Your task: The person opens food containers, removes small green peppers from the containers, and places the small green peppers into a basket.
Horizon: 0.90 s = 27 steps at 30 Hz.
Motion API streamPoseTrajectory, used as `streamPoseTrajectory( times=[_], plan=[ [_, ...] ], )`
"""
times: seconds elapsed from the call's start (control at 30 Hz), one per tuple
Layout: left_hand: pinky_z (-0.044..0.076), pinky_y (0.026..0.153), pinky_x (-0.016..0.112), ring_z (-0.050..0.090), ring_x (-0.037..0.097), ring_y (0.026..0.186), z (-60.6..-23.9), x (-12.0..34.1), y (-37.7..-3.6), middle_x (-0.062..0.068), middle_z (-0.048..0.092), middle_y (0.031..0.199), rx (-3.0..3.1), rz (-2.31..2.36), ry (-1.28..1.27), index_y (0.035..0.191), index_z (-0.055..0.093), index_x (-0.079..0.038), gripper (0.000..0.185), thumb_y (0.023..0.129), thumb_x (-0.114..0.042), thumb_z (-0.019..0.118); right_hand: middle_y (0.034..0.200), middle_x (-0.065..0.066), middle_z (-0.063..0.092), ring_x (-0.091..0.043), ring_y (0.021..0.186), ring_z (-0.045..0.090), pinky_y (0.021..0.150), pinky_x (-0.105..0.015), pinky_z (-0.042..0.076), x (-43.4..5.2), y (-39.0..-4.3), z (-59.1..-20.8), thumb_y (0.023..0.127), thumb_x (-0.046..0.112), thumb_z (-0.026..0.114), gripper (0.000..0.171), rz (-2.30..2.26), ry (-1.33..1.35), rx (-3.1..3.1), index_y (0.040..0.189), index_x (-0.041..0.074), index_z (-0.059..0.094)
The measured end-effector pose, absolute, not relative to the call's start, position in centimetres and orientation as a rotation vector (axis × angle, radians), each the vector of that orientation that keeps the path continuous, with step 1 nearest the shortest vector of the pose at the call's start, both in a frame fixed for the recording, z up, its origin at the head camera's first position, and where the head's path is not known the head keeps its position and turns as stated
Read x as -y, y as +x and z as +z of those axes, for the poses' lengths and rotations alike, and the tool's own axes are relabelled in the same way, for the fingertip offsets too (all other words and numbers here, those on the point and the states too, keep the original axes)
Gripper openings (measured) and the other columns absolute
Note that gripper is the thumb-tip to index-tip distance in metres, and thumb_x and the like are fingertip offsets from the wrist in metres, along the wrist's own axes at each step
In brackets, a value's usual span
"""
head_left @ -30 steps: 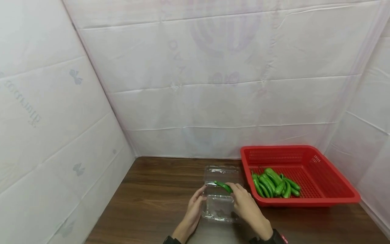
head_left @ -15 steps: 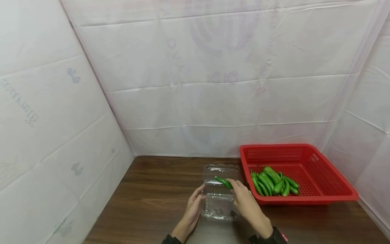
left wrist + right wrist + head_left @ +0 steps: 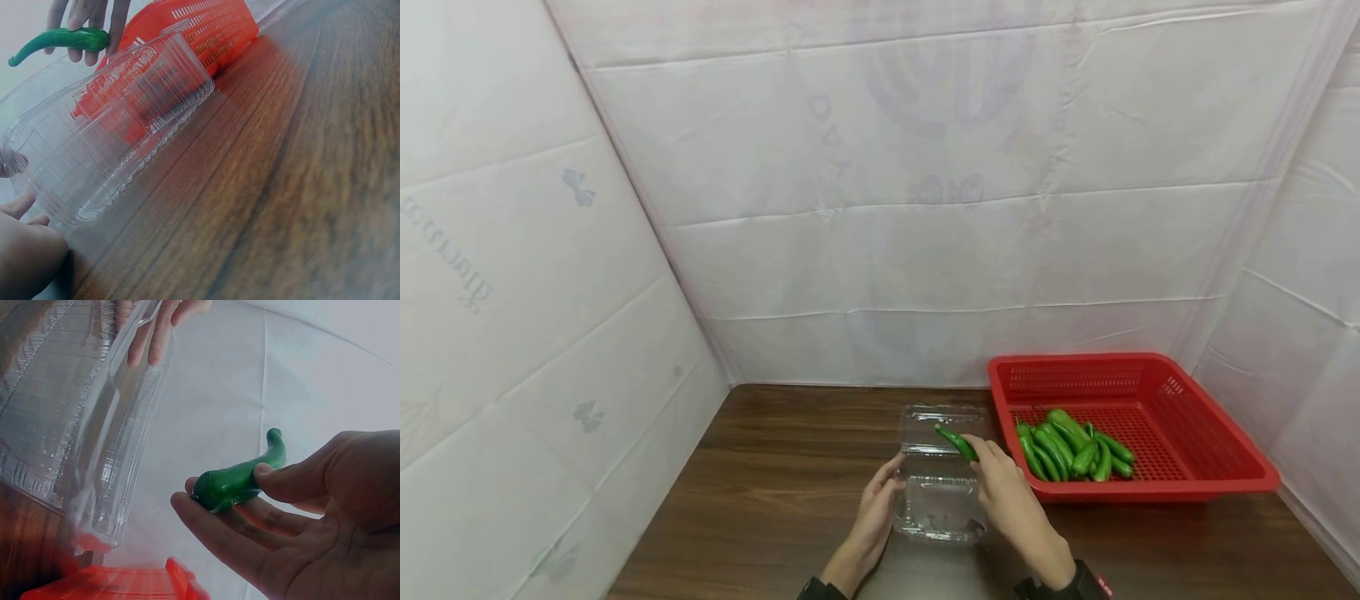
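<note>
Fingers and thumb of the right hand [image 3: 1011,500] pinch a curved green chili pepper [image 3: 957,442] by its thick end, holding it in the air over the open clear plastic clamshell box [image 3: 942,477] — the pepper's thin tip points away to the left. The left hand [image 3: 874,514] rests its fingertips on the box's left edge; its fingers look loosely bent around the rim, though the wrist view is too close to be sure. Box and hands sit on the dark wood-grain bench [image 3: 760,475]. Just right of the box stands a red perforated plastic basket [image 3: 1195,417] with a heap of green peppers [image 3: 1071,455] inside.
</note>
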<state>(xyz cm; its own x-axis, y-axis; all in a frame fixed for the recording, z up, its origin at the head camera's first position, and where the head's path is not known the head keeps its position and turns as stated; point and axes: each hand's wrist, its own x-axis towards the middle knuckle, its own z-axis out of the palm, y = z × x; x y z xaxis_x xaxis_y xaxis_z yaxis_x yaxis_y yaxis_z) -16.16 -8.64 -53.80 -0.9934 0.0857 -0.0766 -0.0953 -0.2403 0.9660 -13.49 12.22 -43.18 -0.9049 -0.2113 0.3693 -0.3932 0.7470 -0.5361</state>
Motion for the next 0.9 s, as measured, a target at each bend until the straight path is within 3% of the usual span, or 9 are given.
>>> streamPoseTrajectory(
  times=[0.3,0.63,0.9],
  plan=[
    [0.0,0.126,0.062,0.0,0.047,0.157,-53.88,8.66,-16.25,0.022,0.016,0.17,-1.862,2.396,-0.007,0.155,0.037,0.0,0.062,0.094,-0.008,0.05,0.099,-0.012,0.068,-0.019,0.085,0.065,0.068,-0.036,0.057,-12.36,-13.48,-43.38,0.092,-0.004,0.067,0.038,0.929,0.466,2.6,0.129,0.002,0.062],
    [0.002,0.127,0.061,0.001,0.047,0.157,-53.94,8.7,-16.19,0.022,0.017,0.17,-1.869,2.401,0.01,0.154,0.037,0.001,0.061,0.095,-0.007,0.05,0.096,-0.011,0.071,-0.021,0.086,0.068,0.067,-0.035,0.058,-12.49,-13.68,-43.25,0.087,-0.002,0.074,0.038,0.971,0.436,2.565,0.124,0.001,0.064],
    [0.003,0.126,0.062,0.003,0.048,0.157,-53.89,8.65,-16.16,0.023,0.018,0.169,-1.87,2.404,0.008,0.154,0.038,0.0,0.061,0.094,-0.007,0.05,0.099,-0.012,0.075,-0.027,0.091,0.072,0.074,-0.044,0.061,-12.59,-13.77,-42.88,0.083,0.0,0.079,0.04,0.968,0.425,2.524,0.121,0.002,0.067]
  ],
)
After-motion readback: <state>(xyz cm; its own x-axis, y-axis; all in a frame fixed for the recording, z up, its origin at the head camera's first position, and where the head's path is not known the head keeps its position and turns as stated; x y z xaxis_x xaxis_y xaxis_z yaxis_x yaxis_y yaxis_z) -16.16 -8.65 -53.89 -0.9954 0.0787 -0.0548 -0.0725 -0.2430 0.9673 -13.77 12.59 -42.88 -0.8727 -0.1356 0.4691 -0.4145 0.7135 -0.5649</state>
